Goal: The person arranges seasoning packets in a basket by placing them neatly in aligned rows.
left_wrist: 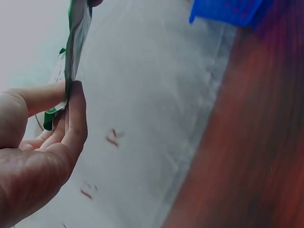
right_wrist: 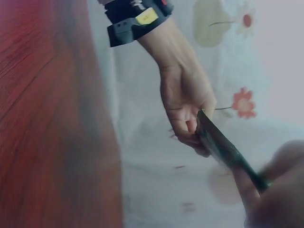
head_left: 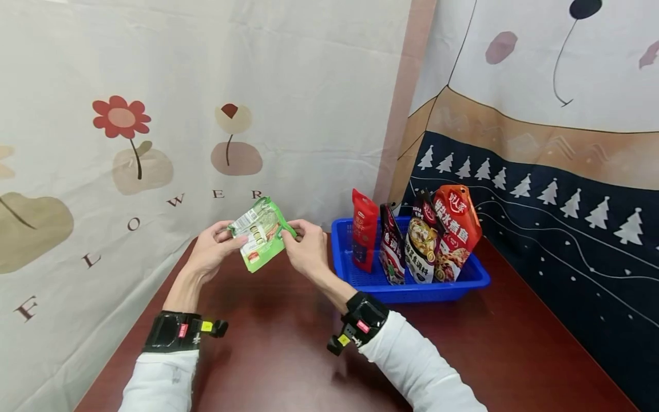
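Note:
Between both hands a green food packet (head_left: 259, 233) with a printed label is held up, tilted, above the table. My left hand (head_left: 218, 249) pinches its left edge between thumb and fingers. At the opposite edge, my right hand (head_left: 308, 246) pinches the packet near its upper right corner. Seen from the left wrist, the packet (left_wrist: 78, 42) is nearly edge-on, with the thumb on one side and the fingers of the left hand (left_wrist: 42, 133) on the other. The right wrist view also catches the packet (right_wrist: 223, 147) edge-on; the right hand (right_wrist: 280, 194) is blurred there.
A blue plastic basket (head_left: 412, 294) stands on the brown table (head_left: 268, 355) to the right. Upright inside are a slim red packet (head_left: 364, 229), a dark packet (head_left: 392, 246), a black pouch (head_left: 423, 240) and an orange-red pouch (head_left: 455, 234). Printed cloth (head_left: 309, 114) hangs behind.

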Demonstrator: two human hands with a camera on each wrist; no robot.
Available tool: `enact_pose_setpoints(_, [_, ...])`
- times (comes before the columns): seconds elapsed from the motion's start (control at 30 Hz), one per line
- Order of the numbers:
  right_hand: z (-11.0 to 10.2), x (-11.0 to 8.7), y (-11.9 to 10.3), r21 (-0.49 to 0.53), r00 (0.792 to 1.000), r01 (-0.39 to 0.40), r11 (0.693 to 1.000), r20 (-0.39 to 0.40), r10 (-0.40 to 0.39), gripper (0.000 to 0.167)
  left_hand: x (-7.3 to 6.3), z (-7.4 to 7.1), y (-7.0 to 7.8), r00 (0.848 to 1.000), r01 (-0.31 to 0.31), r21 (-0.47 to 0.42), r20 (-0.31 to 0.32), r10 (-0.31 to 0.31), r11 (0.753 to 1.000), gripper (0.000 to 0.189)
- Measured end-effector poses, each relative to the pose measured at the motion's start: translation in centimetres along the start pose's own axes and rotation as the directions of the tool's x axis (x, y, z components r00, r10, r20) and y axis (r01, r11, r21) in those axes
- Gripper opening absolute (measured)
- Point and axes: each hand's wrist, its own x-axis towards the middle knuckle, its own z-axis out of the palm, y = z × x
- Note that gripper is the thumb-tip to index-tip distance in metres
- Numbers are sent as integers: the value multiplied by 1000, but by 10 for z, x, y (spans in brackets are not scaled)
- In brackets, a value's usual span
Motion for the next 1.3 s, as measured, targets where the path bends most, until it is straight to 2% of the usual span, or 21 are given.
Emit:
enact_pose_setpoints(0.2, [-45,-5,-11,39,993,118,992,-4,-117,17,-10,28,21,993,-88,18,74,87,996,55])
enact_pose_setpoints(0.33, [-78,-7,-12,70,987,158,985,20,-160,16,-18,52,33,985,-144,32,99,140,989,58])
enact_pose_setpoints(0.47, [-112,-6,-14,125,977,195,973,66,-204,17,-26,78,48,977,-198,63,97,192,978,58])
enact_pose_setpoints(0.67, [-155,-5,-16,171,967,224,959,84,-241,19,-33,113,65,957,-288,118,57,283,950,59])
enact_pose_setpoints(0.93, [-183,-7,-17,195,967,228,954,72,-246,20,-43,141,77,936,-352,73,57,349,933,60])
enact_pose_setpoints(1.13, [-193,-7,-21,173,962,244,954,85,-261,19,-46,149,77,927,-374,54,42,373,926,60])
enact_pose_setpoints(1.3, [-198,-10,-22,139,960,257,956,74,-269,20,-48,156,74,927,-374,48,50,371,926,62])
